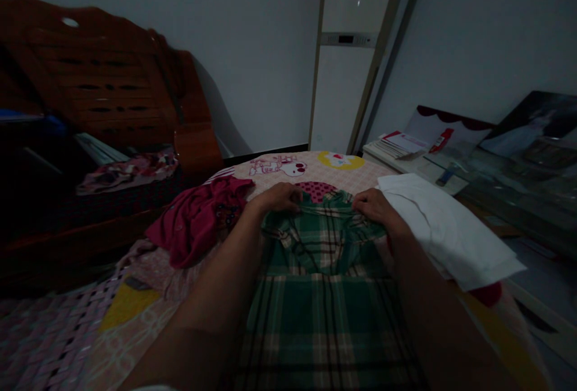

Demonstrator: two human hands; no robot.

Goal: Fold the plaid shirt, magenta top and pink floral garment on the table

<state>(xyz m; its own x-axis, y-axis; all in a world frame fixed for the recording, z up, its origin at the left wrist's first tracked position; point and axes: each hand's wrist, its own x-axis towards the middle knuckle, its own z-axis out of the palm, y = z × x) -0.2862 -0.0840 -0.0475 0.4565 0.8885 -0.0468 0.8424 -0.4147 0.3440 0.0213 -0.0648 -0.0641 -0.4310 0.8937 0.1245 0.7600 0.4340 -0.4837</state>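
Pinching a green plaid garment (325,313) at its far end with curled, nearly closed left hand (280,196) and right hand (373,205) (equally near), with its long axis running near to far.

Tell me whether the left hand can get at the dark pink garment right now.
Probably yes: the dark pink garment lies close beside the left forearm, mostly uncovered, though the left hand holds the green plaid garment and would likely need to let go first.

Wooden seat (112,93), left, patterned cloth (135,170) on it; tall pale unit (345,90) with display panel (346,39), back; stacked papers (391,147), right, near leaning picture (534,122)
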